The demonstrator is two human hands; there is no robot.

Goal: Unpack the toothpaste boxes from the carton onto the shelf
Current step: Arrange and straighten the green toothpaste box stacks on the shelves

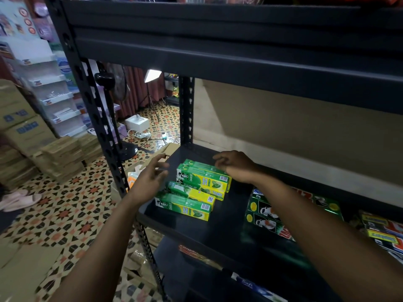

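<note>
Several green and yellow toothpaste boxes [196,188] lie stacked at the left end of a black metal shelf [218,232]. My left hand [150,177] hovers just left of the stack with loose, spread fingers and holds nothing. My right hand [233,164] hangs above the back of the stack, fingers loosely curled, empty. Behind the shelf's left post an open brown carton [168,149] shows only its flaps.
Green packs with cup pictures [268,214] and yellow-red packs [383,234] lie further right on the same shelf. The shelf above [239,62] hangs low overhead. Cardboard stacks [61,158], a fan stand [128,149] and slippers [17,199] sit on the patterned floor at left.
</note>
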